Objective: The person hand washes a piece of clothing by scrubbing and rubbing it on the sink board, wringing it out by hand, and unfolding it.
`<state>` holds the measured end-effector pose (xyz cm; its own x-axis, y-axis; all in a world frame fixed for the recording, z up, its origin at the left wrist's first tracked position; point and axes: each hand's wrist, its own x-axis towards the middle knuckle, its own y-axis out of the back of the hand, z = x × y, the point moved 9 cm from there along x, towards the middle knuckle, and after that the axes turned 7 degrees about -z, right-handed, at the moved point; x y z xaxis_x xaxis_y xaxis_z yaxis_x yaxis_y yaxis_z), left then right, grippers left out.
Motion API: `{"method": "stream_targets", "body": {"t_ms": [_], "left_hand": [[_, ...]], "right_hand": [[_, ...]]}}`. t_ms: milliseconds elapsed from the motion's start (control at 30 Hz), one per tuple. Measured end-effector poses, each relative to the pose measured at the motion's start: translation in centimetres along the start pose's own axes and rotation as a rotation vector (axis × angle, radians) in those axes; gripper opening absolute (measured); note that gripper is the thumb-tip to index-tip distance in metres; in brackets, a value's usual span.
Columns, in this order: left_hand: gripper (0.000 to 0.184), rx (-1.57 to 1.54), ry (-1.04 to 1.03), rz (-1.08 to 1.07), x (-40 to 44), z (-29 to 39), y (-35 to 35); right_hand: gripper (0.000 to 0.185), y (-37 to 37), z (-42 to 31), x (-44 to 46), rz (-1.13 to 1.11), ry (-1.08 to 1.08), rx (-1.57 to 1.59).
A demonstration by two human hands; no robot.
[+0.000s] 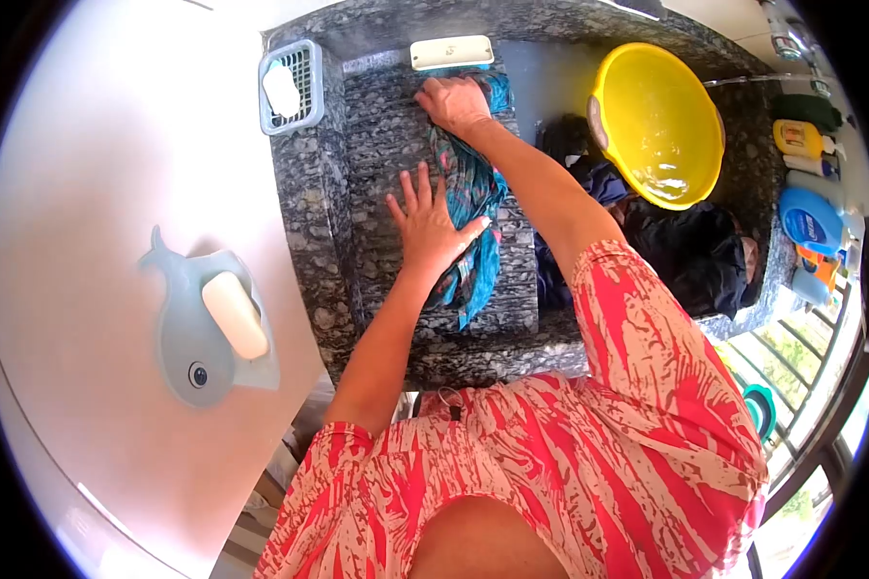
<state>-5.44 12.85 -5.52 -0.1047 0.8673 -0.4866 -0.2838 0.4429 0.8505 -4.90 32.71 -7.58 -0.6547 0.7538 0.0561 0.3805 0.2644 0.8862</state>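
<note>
A wet blue-green patterned cloth [470, 193] lies lengthwise on the ribbed stone washboard [381, 159] of a dark speckled sink. My left hand [432, 227] rests flat with fingers spread, its thumb on the cloth's edge and its other fingers over the ribbed stone. Near the cloth's far end, my right hand [456, 104] has its fingers curled down on the fabric, gripping it. Just beyond that hand is a cream rectangular brush or block [452, 52], which neither hand touches.
Right of the washboard, a yellow basin [658, 125] tilts over dark clothes [690, 251]. A soap basket [309, 114] stands at the back left. A whale-shaped dish [188, 338] holds soap [235, 315] at left. Bottles [807, 220] line the right edge.
</note>
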Motion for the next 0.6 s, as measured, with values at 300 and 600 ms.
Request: {"method": "stream_targets", "body": {"t_ms": [300,600], "left_hand": [[0.108,-0.096,-0.020,-0.120,-2.5,0.4,-0.2],[0.037,-0.738,0.159,0.346,-10.5,-0.8,3.2]], "right_hand": [[0.038,3.1,2.6,-3.0,-0.429,0.174,-0.059],[0.025,16.9,-1.8,-0.5,-0.109,0.345,1.023]]}}
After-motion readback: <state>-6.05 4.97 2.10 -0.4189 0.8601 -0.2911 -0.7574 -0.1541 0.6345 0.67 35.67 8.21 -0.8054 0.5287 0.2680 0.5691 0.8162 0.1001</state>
